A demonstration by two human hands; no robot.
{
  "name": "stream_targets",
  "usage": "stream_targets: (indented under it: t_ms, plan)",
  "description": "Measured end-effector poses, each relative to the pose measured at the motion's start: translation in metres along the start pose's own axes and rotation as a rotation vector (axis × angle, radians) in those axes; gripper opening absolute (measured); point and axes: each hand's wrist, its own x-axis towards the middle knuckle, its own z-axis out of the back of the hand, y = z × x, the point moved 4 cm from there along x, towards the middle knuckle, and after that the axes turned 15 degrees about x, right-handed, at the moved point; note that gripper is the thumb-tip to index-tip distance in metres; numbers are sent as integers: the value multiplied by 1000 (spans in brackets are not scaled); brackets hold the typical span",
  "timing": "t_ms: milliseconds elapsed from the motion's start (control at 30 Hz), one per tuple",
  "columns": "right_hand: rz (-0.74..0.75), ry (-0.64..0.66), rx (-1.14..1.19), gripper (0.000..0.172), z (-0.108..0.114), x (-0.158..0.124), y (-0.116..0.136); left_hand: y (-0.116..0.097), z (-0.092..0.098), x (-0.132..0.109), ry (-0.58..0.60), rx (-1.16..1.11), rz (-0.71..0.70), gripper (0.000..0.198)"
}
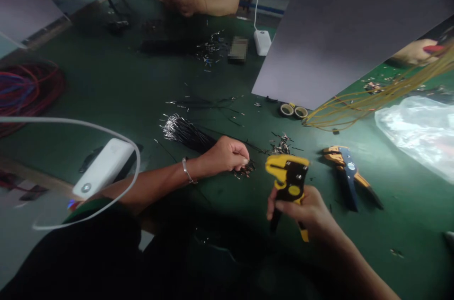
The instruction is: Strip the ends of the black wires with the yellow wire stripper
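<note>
My right hand [301,210] is wrapped round the handles of a yellow and black wire stripper [289,177], its jaws pointing up and left. My left hand [232,154], with a bracelet at the wrist, has its fingers pinched together over a small pile of copper-coloured scraps [244,170]; whatever they hold is too small to make out. Behind that hand lies a bundle of black wires [191,133] with bright stripped ends fanned to the left. A heap of short dark offcuts [283,144] sits just beyond the stripper.
A blue and orange stripper [349,167] lies right. Two tape rolls [293,110], yellow wires [390,96] and a plastic bag [422,134] are beyond. A white power bank [106,165] with a cable is left. Another person's hands [184,3] hold a red tool across the green table [124,82].
</note>
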Motion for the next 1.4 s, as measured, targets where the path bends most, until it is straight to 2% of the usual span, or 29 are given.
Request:
stream_targets:
  t_ms: [33, 100, 233, 367, 733, 933, 1400]
  plan:
    - [54, -84, 29, 17, 7, -1, 4, 1, 0, 0, -3, -16, 8, 7]
    - [84, -156, 56, 19, 16, -1, 7, 1, -2, 1, 4, -61, 26, 7]
    - [92, -127, 59, 22, 14, 4, 4, 4, -3, 1, -33, -119, 102, 5]
    - [43, -31, 44, 22, 1, 8, -6, 5, -3, 1, -34, -119, 95, 5]
    - [-41, 74, 51, 19, -11, 10, -16, 1, -8, -1, 103, -137, 109, 4]
    - [-47, 57, 17, 21, -14, 11, -16, 1, -8, -2, 133, -150, 114, 5]
    - [-5, -42, -27, 8, -15, 10, -22, 4, -8, 0, 168, -188, 117, 3]
